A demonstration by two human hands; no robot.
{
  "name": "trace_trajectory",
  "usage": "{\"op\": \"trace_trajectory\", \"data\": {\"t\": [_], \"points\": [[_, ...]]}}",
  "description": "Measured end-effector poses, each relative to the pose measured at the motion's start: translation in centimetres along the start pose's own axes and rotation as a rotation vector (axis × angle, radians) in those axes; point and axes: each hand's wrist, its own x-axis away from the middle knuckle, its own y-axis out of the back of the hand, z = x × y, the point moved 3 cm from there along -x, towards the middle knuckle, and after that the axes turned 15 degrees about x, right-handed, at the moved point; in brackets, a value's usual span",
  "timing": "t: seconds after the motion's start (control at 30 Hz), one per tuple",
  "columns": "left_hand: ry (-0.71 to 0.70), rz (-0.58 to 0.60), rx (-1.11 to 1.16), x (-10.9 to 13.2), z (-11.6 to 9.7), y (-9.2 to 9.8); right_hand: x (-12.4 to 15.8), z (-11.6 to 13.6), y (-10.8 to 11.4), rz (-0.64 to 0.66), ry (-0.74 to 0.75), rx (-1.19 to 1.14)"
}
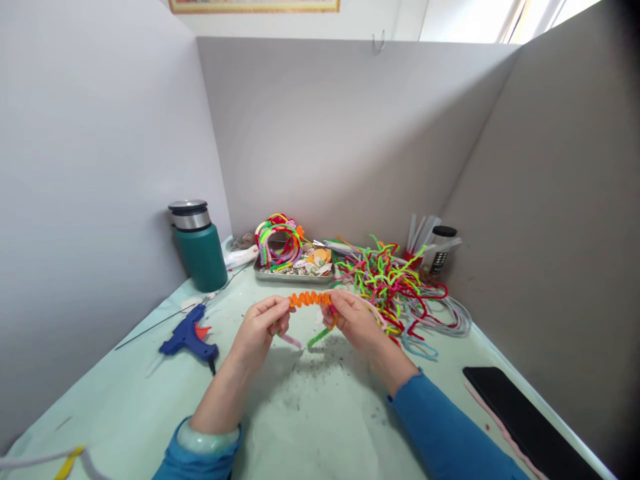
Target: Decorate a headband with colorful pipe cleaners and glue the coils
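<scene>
An orange coiled pipe cleaner (309,299) is stretched level between my two hands, above the middle of the table. My left hand (263,325) pinches its left end with closed fingers. At the right end, the fingers of my right hand (353,319) are closed on it too. A pale pink stem end (290,341) pokes out below my left fingers, and a green stem end (319,338) hangs below my right fingers. How these ends join the orange coil is hidden by the fingers.
Behind my hands stands a metal tray (295,277) with small pieces and colourful rings (279,241). A tangled pile of pipe cleaners (390,280) lies right. A blue glue gun (190,335) and green bottle (200,257) are left; a black phone-like slab (525,420) lies right.
</scene>
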Motion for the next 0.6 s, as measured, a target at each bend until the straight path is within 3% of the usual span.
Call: {"op": "trace_trajectory", "data": {"t": [0.17,0.33,0.4,0.6], "points": [[0.052,0.01,0.065,0.0,0.1,-0.1,0.3,0.7,0.1,-0.081,0.09,0.216],[0.17,-0.011,0.119,0.0,0.5,-0.1,1.6,3.7,-0.8,-0.222,0.528,0.743],[0.219,0.006,0.133,0.1,0.7,-0.4,1.9,4.0,-1.3,-0.25,0.629,0.925],[0.298,0.0,0.149,0.2,1.1,-1.0,2.0,2.6,-1.6,-0.363,0.705,1.177]]}}
